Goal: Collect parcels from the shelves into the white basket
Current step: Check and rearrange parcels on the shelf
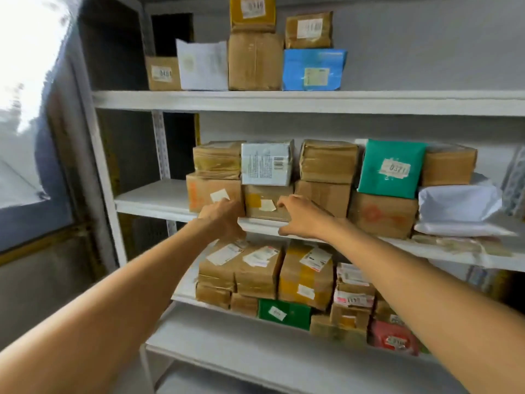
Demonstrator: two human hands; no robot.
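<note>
Right now both my hands are up at the middle shelf (147,194), one on either side of a small brown parcel (267,206) with a yellow patch and a white sticker on its front. The parcel sits at the front edge of that shelf, in the bottom row, with a white barcode parcel (267,163) stacked directly on top of it.

My left hand (224,220) is at the parcel's left edge, with the fingers tucked into the seam between it and the orange-printed box (210,194) next door. The fingertips are hidden there, so I cannot tell whether that hand has a hold. My right hand (302,216) curls around the parcel's right end, fingers up at the top corner and thumb down by the shelf lip. The two hands are apart, with the parcel's front face between them.

A plain brown box (324,196) stands touching the parcel on the right. Further right a green parcel (392,169) marked 0371 rests on a larger carton (383,214), and beyond it lie white soft bags (457,203).

On the upper shelf (284,100) are more brown boxes, a white envelope (203,66) and a blue parcel (314,69). The lower shelf (227,336) holds a packed cluster of taped brown parcels, with a dark green box (284,314) and a red packet (393,338) among them. A bright, blurred window (28,81) is off to my left.
</note>
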